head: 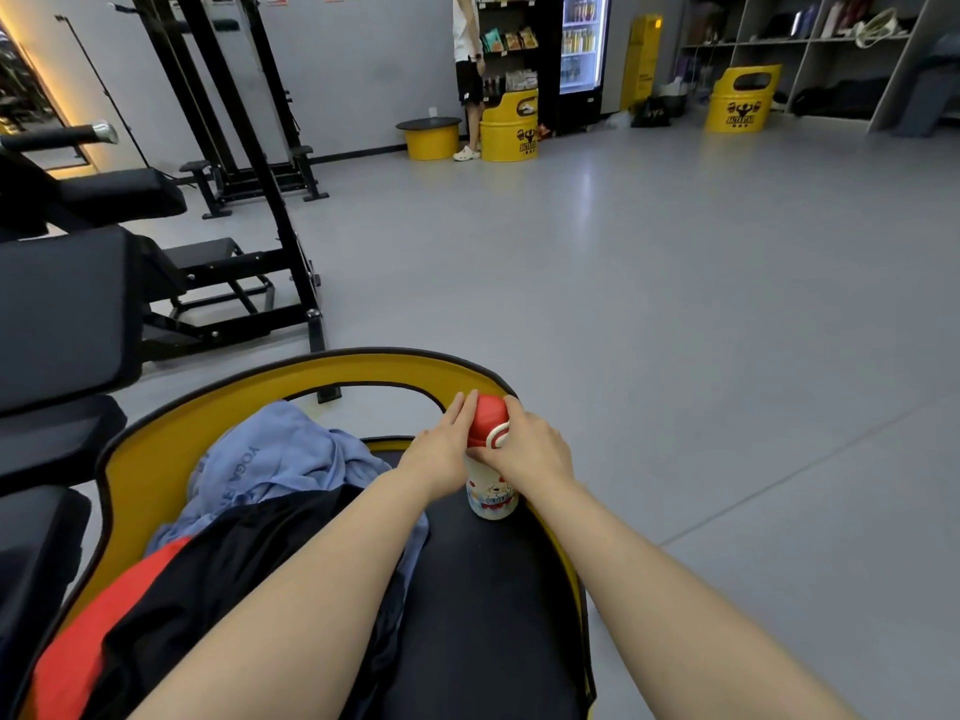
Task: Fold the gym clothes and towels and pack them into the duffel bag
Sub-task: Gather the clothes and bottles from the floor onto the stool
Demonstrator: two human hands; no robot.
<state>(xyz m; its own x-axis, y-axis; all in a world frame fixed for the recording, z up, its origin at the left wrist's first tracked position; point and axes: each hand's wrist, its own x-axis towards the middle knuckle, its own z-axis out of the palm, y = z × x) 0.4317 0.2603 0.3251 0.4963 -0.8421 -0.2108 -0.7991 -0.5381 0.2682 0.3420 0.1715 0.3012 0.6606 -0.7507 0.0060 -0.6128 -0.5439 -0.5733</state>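
The right grip (524,445) curls round the red cap (487,415) of a bottle (493,498). The left grip (441,452) presses straight fingers against the cap's other side. The bottle stands upright on a black seat (478,589). To its left, a blue towel (270,459) and a black-and-red garment (182,589) lie crumpled on the seat.

Glossy red bottle cap (488,414), soft blue cloth (270,459).

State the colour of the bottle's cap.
The cap is red, with a white loop; head view shows it.
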